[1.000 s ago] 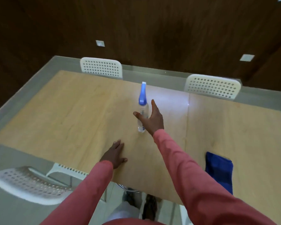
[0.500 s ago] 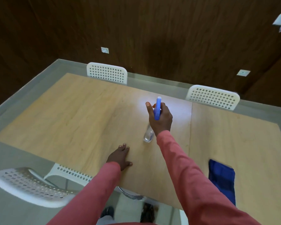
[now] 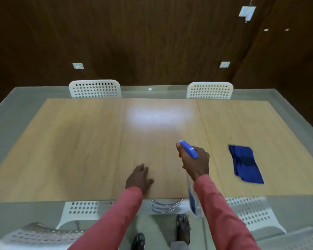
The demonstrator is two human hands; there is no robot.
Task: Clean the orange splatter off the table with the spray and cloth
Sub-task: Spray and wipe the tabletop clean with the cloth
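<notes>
My right hand (image 3: 195,162) grips a clear spray bottle with a blue head (image 3: 189,150), lifted above the near middle of the wooden table (image 3: 79,141); the bottle's body hangs down past the table edge by my wrist. My left hand (image 3: 138,178) rests flat on the table near its front edge. A folded blue cloth (image 3: 245,166) lies on the table to the right of my right hand. No orange splatter is plainly visible on the wood; a tiny dark speck sits beside my left hand.
Two white perforated chairs (image 3: 95,88) (image 3: 210,90) stand at the table's far side, and more white chairs (image 3: 87,208) sit under and beside the near edge. A bright light reflection (image 3: 157,114) lies on the far middle of the table. A dark wooden wall stands behind.
My right hand closed on the spray bottle, lifted it off the table and drew it back toward me. My left hand stayed flat on the table. The camera view shifted to face the table squarely.
</notes>
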